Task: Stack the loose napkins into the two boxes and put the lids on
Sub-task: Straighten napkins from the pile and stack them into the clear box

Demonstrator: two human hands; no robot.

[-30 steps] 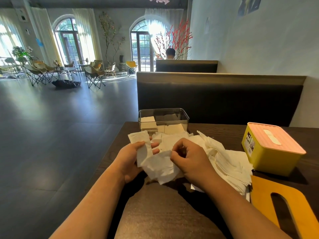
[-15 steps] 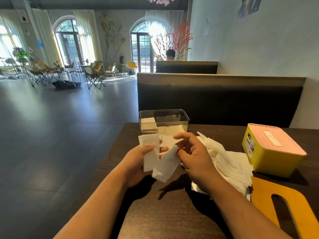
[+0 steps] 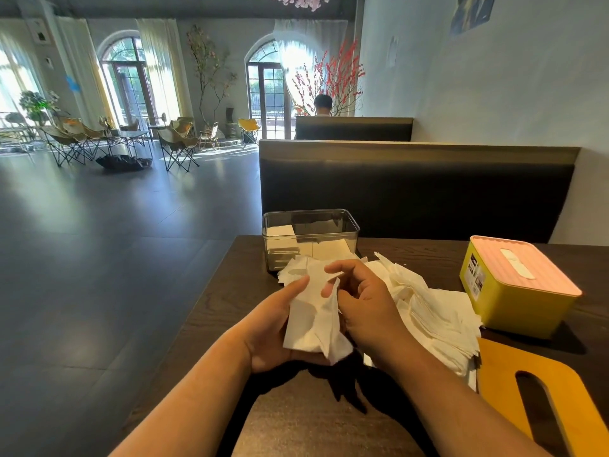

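Observation:
My left hand (image 3: 273, 331) cups a few white napkins (image 3: 311, 321) from below, thumb laid along their left edge. My right hand (image 3: 365, 301) meets it from the right, fingers curled into the same napkins. A loose pile of napkins (image 3: 431, 311) spreads on the table to the right of my hands. Behind them stands a clear open box (image 3: 309, 239) with some napkins stacked inside. A yellow box with a pink slotted lid on it (image 3: 514, 288) sits at the right. An orange lid with a slot (image 3: 534, 394) lies flat at the near right.
The dark wooden table (image 3: 313, 423) has its left edge close to my left arm, with open floor beyond. A dark booth backrest (image 3: 418, 189) stands right behind the table, and a wall runs along the right.
My hands have come together and lower: the napkin my right hand pinched now lies against those in my left palm, with my right fingers curled into the bundle.

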